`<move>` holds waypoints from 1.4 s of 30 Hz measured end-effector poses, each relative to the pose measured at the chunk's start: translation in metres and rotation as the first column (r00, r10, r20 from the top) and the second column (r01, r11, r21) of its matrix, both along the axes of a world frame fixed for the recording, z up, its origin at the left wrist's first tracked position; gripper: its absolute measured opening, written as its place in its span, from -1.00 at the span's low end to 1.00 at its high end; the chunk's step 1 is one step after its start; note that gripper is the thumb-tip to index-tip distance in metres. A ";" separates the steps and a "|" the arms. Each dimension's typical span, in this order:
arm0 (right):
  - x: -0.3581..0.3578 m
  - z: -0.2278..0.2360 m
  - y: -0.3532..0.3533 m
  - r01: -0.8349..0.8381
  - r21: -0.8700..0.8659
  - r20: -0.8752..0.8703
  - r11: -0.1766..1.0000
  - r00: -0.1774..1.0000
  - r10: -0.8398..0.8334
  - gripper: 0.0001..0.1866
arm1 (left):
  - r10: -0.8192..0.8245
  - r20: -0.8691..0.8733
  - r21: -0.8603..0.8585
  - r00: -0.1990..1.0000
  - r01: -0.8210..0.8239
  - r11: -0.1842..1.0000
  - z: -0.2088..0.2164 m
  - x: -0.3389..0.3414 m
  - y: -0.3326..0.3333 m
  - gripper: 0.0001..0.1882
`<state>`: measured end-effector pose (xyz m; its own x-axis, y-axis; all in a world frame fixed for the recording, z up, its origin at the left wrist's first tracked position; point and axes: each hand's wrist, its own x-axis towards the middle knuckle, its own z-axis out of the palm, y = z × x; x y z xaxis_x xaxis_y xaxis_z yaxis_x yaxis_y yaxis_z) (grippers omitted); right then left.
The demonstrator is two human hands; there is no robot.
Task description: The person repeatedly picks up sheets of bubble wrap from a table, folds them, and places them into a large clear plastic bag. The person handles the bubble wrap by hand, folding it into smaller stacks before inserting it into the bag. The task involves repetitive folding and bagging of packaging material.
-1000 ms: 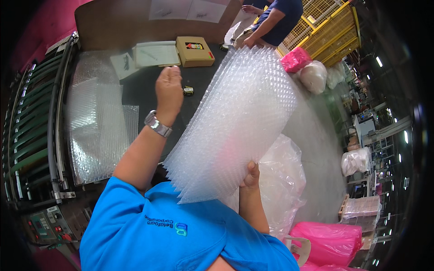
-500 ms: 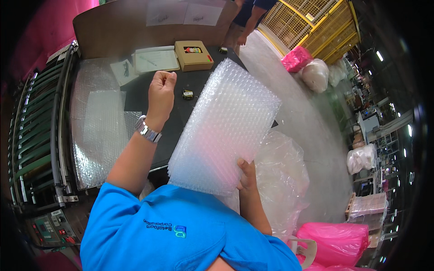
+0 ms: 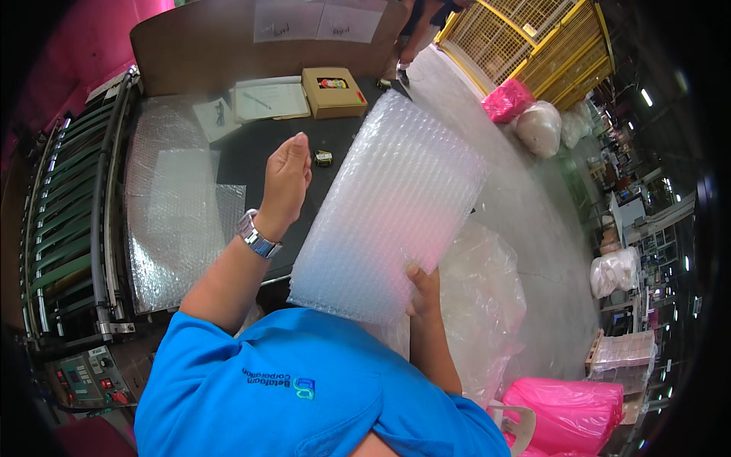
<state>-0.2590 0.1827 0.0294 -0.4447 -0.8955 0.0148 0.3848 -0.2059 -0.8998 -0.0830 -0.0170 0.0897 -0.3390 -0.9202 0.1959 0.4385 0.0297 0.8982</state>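
I have a narrow gap over the table [image 3: 311, 196] between the left hand [image 3: 286, 180] and the bubble wrap [image 3: 388, 213], which blocks my way right. Farther along, the tape measure [image 3: 323, 158] and box [image 3: 332, 95] obstruct me.

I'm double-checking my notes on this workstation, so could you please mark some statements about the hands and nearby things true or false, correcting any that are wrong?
1. The right hand holds bubble wrap. True.
2. The left hand also grips the bubble wrap. False: the left hand is raised beside the bubble wrap, apart from it in this view.
3. A pen lies on white paper beside the cardboard box. True.
4. The wristwatch is on the right wrist. False: the wristwatch is on the left wrist.
5. A pink plastic-wrapped bundle lies at the picture's lower right. True.
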 end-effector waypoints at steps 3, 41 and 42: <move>0.007 0.006 0.004 -0.026 0.040 -0.058 0.999 0.998 0.028 0.01 | 0.072 0.218 -0.370 0.973 0.014 0.929 0.015 -0.005 -0.002 -0.57; 0.003 -0.006 0.014 -0.023 -0.021 -0.037 1.000 0.999 0.022 -0.12 | 0.091 0.322 -0.469 0.942 0.075 0.880 -0.029 -0.019 0.005 -0.58; 0.004 -0.005 0.014 -0.016 -0.034 -0.030 0.999 0.999 0.015 -0.12 | 0.124 0.270 -0.487 0.955 0.024 0.873 -0.031 -0.020 0.003 -0.60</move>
